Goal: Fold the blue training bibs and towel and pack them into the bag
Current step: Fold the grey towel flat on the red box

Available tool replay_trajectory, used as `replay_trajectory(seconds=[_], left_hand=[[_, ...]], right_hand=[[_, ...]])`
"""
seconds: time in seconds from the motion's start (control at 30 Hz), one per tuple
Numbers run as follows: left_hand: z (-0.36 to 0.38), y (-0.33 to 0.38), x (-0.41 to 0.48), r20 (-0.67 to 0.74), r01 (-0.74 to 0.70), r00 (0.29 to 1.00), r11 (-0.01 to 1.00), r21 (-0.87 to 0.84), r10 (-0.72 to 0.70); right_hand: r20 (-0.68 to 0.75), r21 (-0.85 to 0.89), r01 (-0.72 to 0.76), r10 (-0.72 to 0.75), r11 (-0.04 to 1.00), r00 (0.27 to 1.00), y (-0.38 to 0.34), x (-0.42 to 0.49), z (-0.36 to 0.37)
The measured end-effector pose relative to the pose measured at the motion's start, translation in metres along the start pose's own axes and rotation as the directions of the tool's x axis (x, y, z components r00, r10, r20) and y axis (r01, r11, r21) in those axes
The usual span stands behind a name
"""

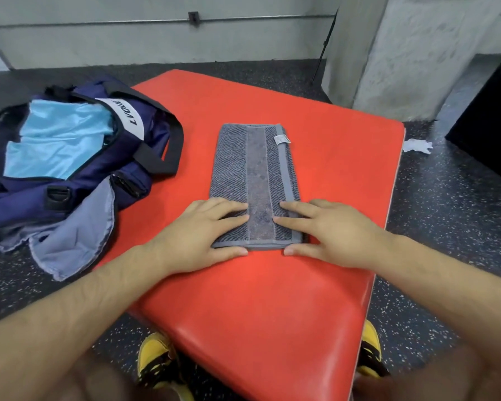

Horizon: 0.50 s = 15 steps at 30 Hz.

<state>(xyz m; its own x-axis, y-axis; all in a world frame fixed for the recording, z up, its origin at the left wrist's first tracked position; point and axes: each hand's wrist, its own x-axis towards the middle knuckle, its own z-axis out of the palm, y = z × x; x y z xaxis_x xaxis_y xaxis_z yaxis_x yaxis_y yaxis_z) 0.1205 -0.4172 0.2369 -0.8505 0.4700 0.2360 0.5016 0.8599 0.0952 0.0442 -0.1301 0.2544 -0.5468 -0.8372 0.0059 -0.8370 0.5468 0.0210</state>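
Premises: a gym or training hall. A red vinyl-padded bench (272, 299) stands on black speckled rubber flooring (446, 227). A navy sports bag (70, 192) lies at the bench's left edge. Beyond the bench are a bare concrete pillar (402, 53) and a wall-mounted metal rail (128, 22).

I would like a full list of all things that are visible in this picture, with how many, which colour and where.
towel: 1, grey, folded, lying on the pad
pad: 1, red, centre
bag: 1, navy, open, at the pad's left edge
bibs: count unclear, light blue, inside the bag
cloth: 1, grey-blue, by the bag's near side
scrap: 1, white, crumpled, on the floor at right
box: 1, black, far right
floor: dark, speckled
shoes: 2, yellow and black, beneath the pad's near edge
left hand: flat on the towel's near left corner
right hand: flat on its near right corner
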Motion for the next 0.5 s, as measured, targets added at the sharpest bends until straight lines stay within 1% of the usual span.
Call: replay_trajectory(seconds=[0.07, 0.13, 0.23, 0.3, 0.4, 0.43, 0.5], left_hand=[[0.000, 0.001, 0.000, -0.056, -0.051, 0.997, 0.998, 0.030, 0.053], [0.001, 0.001, 0.002, -0.058, -0.080, 0.995, 0.995, 0.053, 0.083], [-0.003, -0.002, 0.004, 0.021, -0.084, 0.996, 0.996, 0.042, 0.083], [-0.010, -0.005, 0.003, 0.076, -0.076, 0.994, 0.997, 0.013, 0.075], [-0.017, -0.012, 0.001, 0.130, -0.029, 0.991, 0.996, -0.086, 0.040], [-0.018, -0.013, 0.001, 0.117, -0.002, 0.993, 0.989, -0.146, 0.019], [-0.018, -0.011, 0.001, 0.029, 0.066, 0.998, 0.954, -0.294, -0.060]], right_hand=[[-0.083, -0.011, 0.037, -0.038, 0.999, 0.996, 0.000, 0.001, 0.004], [-0.129, -0.012, 0.061, -0.062, 0.998, 0.990, -0.002, 0.001, 0.008], [-0.144, 0.005, 0.044, -0.043, 0.999, 0.989, -0.007, 0.001, 0.009], [-0.181, 0.033, 0.042, -0.035, 0.999, 0.983, -0.009, 0.001, 0.009], [-0.223, 0.098, 0.036, -0.014, 0.995, 0.975, -0.007, 0.003, 0.011], [-0.239, 0.131, 0.031, 0.001, 0.991, 0.971, -0.006, 0.003, 0.011], [-0.296, 0.241, 0.022, 0.052, 0.970, 0.954, -0.005, 0.003, 0.007]])
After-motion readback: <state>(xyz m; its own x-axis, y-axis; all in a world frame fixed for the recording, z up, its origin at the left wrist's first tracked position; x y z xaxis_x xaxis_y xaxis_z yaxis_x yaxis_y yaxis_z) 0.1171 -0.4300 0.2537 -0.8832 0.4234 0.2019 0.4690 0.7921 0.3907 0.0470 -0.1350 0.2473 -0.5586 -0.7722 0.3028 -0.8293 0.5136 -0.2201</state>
